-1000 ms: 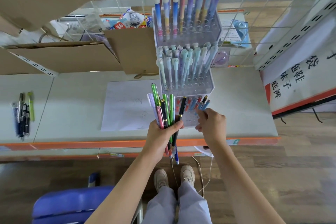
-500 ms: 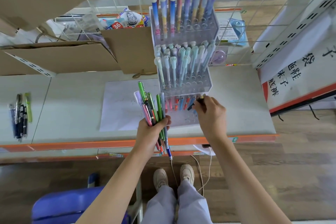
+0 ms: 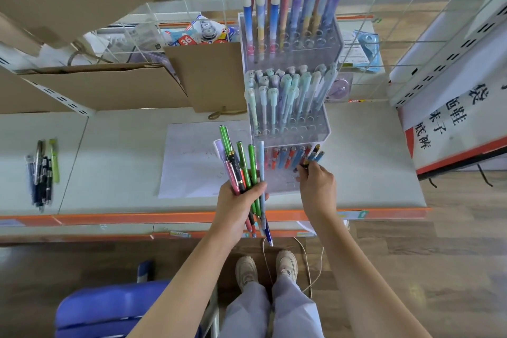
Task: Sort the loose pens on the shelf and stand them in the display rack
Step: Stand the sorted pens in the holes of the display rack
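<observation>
While the left hand (image 3: 241, 200) grips a pen bundle (image 3: 244, 170), the right hand (image 3: 315, 186) pinches a dark pen (image 3: 311, 158) at the display rack (image 3: 326, 129)

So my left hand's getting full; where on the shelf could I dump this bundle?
Bare shelf lies between the loose pens at far left and the paper sheet; more lies right of the display rack. The rack's front is crowded by your right hand.

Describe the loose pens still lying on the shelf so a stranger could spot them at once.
Start at the clear tiered display rack on the grey shelf, then look far left. Past the white paper sheet lies a small pile of dark pens. They lie flat, unheld, with one lime-green pen alongside.
</observation>
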